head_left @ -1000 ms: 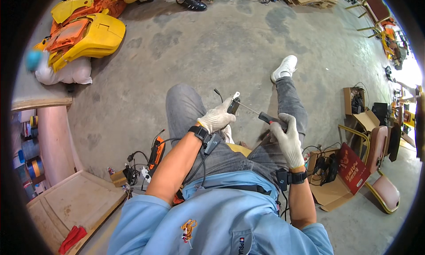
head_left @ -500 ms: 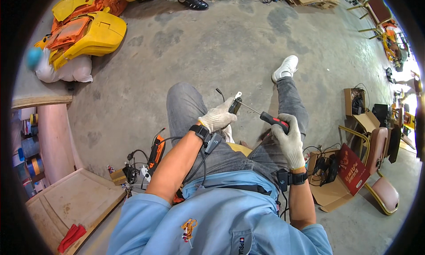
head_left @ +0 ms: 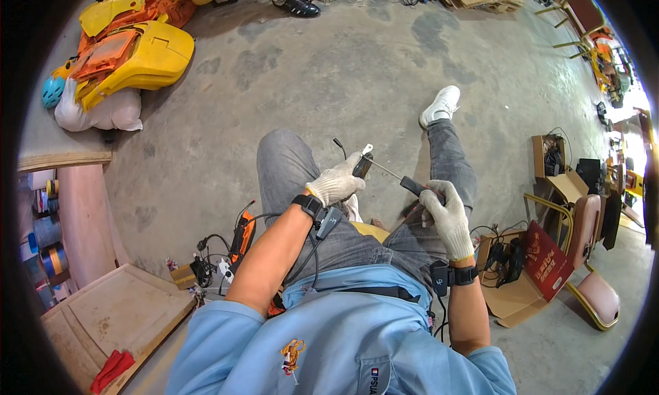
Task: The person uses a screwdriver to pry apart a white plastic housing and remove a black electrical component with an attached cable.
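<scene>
My left hand [head_left: 336, 183], in a white knit glove, is closed around a small black part [head_left: 362, 166] with a pale metal tab at its upper end. A short black cable [head_left: 340, 146] with a plug sticks up beyond that hand. My right hand [head_left: 445, 213], gloved alike, grips a screwdriver [head_left: 413, 186] by its dark handle. The screwdriver's thin shaft slants up and left, its tip at the black part near the tab. The exact contact point is too small to make out. Both hands are held above my lap.
An orange tool [head_left: 243, 234] with cables lies left of my legs, beside a wooden board [head_left: 117, 309]. At right stand an open carton [head_left: 511, 312] with black cables and a folding chair [head_left: 596, 299]. Yellow and orange plastic shells [head_left: 154, 55] are piled far left.
My right fingers have shifted around the screwdriver handle, hiding its red part, and the handle has moved slightly left. My left hand holds the black part almost unchanged.
</scene>
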Demonstrator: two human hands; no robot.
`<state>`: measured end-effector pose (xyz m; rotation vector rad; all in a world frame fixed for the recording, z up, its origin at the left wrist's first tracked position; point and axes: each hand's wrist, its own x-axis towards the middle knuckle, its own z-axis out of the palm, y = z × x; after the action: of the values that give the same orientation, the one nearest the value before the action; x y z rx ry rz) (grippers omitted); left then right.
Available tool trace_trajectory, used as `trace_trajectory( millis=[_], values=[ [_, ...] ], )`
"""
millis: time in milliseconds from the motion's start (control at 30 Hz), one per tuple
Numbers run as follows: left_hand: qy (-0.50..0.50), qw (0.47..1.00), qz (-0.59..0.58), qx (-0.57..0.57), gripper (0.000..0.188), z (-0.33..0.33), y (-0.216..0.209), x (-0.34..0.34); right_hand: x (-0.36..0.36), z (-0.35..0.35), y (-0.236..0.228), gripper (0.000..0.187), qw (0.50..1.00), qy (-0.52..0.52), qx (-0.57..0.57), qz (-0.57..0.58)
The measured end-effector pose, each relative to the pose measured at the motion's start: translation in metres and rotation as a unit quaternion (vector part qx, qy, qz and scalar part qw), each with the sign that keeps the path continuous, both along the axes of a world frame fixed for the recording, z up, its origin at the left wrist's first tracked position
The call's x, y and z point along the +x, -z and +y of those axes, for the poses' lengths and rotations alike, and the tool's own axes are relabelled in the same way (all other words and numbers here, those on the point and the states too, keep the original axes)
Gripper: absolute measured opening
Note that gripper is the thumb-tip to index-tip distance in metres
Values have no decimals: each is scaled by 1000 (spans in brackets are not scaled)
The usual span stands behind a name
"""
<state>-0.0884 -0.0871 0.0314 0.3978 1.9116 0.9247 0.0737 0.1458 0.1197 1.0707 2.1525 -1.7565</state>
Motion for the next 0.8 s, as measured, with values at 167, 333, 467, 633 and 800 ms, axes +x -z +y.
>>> trace_trajectory(
  millis=[167, 333, 467, 633, 800],
  values=[
    [-42, 999, 2, 15, 92, 0, 11, 4, 1, 6, -2, 32, 999, -2, -34, 20],
    [-87, 994, -61, -10, 76, 1, 16, -1, 6, 20, 6, 38, 939, 176, -270, 121],
    [-57, 985, -117, 111, 65, 5, 10, 1, -2, 12, -1, 43, 933, 113, -330, 89],
    [-44, 984, -80, 153, 61, 4, 12, 1, -20, 1, 30, 18, 959, 89, -268, 29],
    [-20, 967, -185, 171, 69, 3, -9, 0, -35, -18, 36, 33, 984, 57, -163, 52]
  ],
)
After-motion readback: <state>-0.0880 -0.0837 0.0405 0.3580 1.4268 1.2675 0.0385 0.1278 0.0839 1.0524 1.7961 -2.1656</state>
